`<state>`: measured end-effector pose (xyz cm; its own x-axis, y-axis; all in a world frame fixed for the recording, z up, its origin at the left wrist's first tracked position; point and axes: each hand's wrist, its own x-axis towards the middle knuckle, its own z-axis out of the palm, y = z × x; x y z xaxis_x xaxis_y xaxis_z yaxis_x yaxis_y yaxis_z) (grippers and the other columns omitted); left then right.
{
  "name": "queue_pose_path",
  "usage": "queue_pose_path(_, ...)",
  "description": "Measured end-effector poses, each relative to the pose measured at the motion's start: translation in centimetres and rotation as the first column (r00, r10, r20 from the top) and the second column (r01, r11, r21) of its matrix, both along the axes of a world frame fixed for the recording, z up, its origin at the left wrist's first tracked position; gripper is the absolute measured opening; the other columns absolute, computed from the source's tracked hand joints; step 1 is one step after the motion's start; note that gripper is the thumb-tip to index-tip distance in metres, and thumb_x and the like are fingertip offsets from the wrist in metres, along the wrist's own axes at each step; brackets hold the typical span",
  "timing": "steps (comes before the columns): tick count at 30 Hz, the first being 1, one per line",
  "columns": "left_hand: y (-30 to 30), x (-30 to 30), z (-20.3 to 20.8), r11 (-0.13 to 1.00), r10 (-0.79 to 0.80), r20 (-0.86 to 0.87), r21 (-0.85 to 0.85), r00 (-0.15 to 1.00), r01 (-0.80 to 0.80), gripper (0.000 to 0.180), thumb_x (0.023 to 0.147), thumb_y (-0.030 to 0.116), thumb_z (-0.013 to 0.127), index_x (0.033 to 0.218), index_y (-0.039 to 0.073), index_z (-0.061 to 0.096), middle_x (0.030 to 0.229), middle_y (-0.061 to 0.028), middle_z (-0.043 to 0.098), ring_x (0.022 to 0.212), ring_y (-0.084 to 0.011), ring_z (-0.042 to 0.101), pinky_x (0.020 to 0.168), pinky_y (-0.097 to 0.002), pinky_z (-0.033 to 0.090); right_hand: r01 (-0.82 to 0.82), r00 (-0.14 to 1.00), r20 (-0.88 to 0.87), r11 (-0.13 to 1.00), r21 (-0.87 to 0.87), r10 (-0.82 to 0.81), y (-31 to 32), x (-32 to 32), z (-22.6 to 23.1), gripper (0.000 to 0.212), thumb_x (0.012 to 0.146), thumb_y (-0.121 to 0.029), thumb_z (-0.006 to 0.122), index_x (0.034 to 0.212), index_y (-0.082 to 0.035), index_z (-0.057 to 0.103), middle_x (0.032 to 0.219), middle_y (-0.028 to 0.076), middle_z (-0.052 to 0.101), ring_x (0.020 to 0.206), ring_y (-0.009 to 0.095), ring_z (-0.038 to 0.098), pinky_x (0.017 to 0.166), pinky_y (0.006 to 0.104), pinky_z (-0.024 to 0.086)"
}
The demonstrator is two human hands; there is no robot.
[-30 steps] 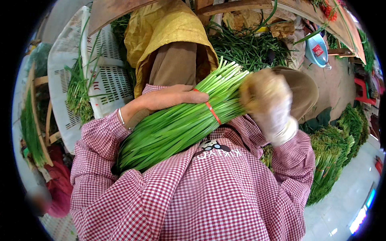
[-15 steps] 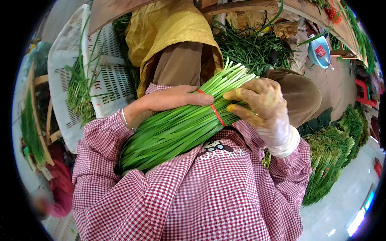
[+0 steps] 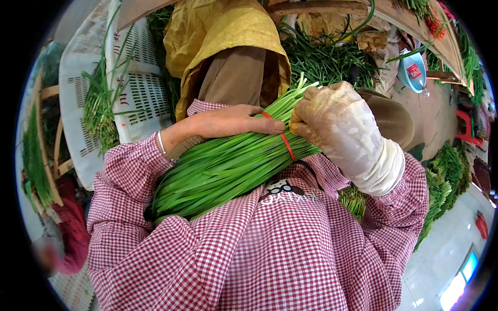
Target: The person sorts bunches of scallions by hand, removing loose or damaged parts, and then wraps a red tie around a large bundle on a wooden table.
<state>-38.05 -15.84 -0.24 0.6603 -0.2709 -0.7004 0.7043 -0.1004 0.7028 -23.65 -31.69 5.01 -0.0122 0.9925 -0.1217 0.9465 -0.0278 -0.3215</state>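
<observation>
A thick bunch of garlic chives (image 3: 223, 166) lies across my lap, pale stem ends pointing up to the right and dark leaves down to the left. A red band (image 3: 288, 147) circles it near the stems. My left hand (image 3: 236, 122), bare, is laid over the top of the bunch and holds it, thumb beside the band. On the stem end, my right hand (image 3: 337, 127) in a stained whitish glove is closed, its fingertips pressed against the stems. That glove hides most of the pale ends.
At left stands a white slatted plastic basket (image 3: 122, 88) with loose greens over its side. Yellow sacking (image 3: 223, 31) covers my leg. Loose green leaves (image 3: 332, 67) lie beyond my lap. Stacked chive bunches (image 3: 446, 179), a light blue basin (image 3: 412, 72) and a red stool (image 3: 468, 127) are at right.
My right hand has turned and closed from parted fingers onto the stem end, its forearm swinging out to the right. My left hand keeps its hold, shifting slightly right.
</observation>
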Motion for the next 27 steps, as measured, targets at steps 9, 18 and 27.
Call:
queue_pose_path(9, 0.3, -0.8, -0.5, 0.996, 0.08, -0.002, -0.03, 0.997, -0.08, 0.095, 0.074, 0.072, 0.052, 0.123, -0.009, 0.049, 0.111, -0.0205, 0.059, 0.1, -0.0261, 0.059, 0.086, -0.033, 0.045, 0.244, 0.903, 0.375, 0.968, -0.055, -0.207, 1.1, 3.8, 0.7, 0.005, 0.079, -0.014, 0.058, 0.081, -0.01, 0.059, 0.074, 0.009, 0.06, 0.067, 0.028, 0.06, 0.06, 0.0367, 0.047)
queue_pose_path(18, 1.1, -1.1, -1.5, 0.943, 0.209, -0.042, -0.256, 0.977, -0.213, 0.078, 0.081, 0.06, 0.056, 0.121, -0.007, 0.051, 0.108, -0.0149, 0.059, 0.095, -0.0192, 0.059, 0.081, -0.028, 0.046, 0.713, 0.686, -0.357, 0.685, 0.152, -0.634, -8.2, 11.7, -1.4, 0.019, 0.082, -0.001, 0.06, 0.101, -0.001, 0.063, 0.107, 0.014, 0.064, 0.101, 0.024, 0.06, 0.086, 0.0319, 0.048)
queue_pose_path(27, 1.2, -0.6, -1.3, 0.908, 0.219, -0.145, -0.332, 0.965, -0.256, 0.069, 0.085, 0.051, 0.058, 0.122, -0.007, 0.05, 0.109, -0.0113, 0.06, 0.093, -0.0138, 0.058, 0.079, -0.0237, 0.046, 0.238, 0.952, 0.1, 0.907, 0.348, -0.288, -3.8, 2.0, -3.3, 0.01, 0.081, -0.021, 0.062, 0.085, -0.012, 0.062, 0.079, 0.001, 0.059, 0.068, 0.016, 0.056, 0.059, 0.0262, 0.045)
